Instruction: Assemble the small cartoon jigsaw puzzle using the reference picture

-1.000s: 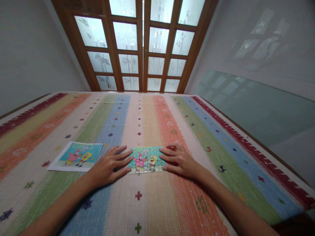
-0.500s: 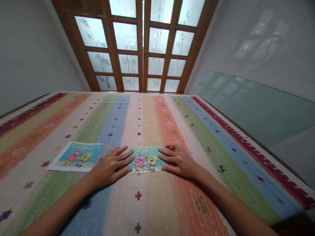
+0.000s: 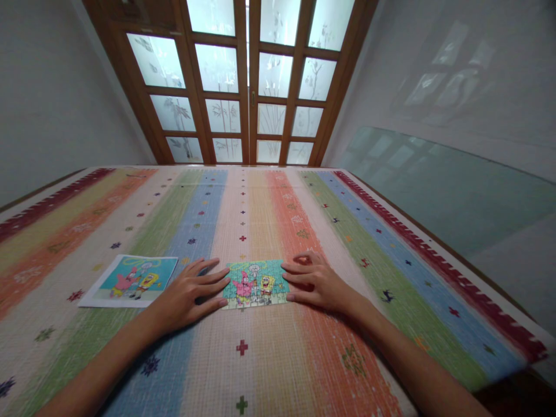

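Note:
A small jigsaw puzzle (image 3: pixel 255 284) with its pieces joined into a rectangle lies flat before me, showing a pink starfish, a grey-green figure and a yellow sponge on teal. My left hand (image 3: pixel 195 289) rests at its left edge, fingers spread and fingertips touching the border. At the opposite edge, my right hand (image 3: pixel 315 282) lies with fingers apart, its tips on the right border. Neither hand grips anything. Left of my left hand lies a printed picture sheet (image 3: pixel 130 282) with the same cartoon figures; its right corner is close to my wrist.
A striped, patterned tablecloth (image 3: pixel 264 359) covers the table. Beyond the far edge stand wooden doors (image 3: pixel 245 87) with frosted panes. White walls rise on both sides, and a pale green glass panel (image 3: pixel 434 174) runs along the right wall.
Both hands have eased outward slightly, so more of the puzzle's left and right borders shows. The view has shifted a little; the picture sheet lies as before.

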{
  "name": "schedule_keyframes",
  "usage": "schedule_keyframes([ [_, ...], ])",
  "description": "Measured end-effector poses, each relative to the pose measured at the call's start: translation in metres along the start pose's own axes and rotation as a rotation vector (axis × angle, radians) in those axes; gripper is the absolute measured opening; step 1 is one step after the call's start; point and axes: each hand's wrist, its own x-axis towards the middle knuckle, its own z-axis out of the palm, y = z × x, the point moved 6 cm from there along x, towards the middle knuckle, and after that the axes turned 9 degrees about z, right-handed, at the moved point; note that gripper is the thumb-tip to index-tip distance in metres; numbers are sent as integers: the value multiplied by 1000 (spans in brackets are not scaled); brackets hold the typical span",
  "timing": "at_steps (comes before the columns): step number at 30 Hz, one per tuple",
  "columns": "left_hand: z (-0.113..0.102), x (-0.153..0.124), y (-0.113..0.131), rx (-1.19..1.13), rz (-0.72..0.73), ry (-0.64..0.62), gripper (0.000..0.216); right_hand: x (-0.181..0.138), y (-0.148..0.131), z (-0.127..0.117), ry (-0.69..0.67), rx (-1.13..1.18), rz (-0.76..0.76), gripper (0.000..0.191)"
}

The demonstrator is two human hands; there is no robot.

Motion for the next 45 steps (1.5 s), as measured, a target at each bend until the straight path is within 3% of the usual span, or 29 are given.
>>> schedule_keyframes([
  [8, 8, 1, 2, -13, 17, 16, 43, 3, -7, 9, -10, 44, -39, 47],
  [15, 10, -5, -3, 12, -122, 121, 66, 0, 3, 14, 26, 132, 144, 70],
  [19, 10, -4, -3, -9, -123, 139, 65, 1, 3, 15, 32, 169, 161, 71],
  [25, 8, -3, -2, -54, -168, 179, 72, 3, 2, 14, 26, 249, 164, 86],
  [31, 6, 0, 1, -105, -201, 227, 69, 4, 0, 12, 52, 265, 180, 85],
  [39, 2, 8, 9, -199, -209, 283, 62, 9, -7, 8, 185, 243, 139, 85],
  [42, -10, 8, 8, -204, -221, 297, 52, 9, -6, 1, 262, 227, 110, 70],
  [45, -36, 0, -6, -144, -324, 391, 46, 6, 0, -8, 339, 208, 104, 57],
])
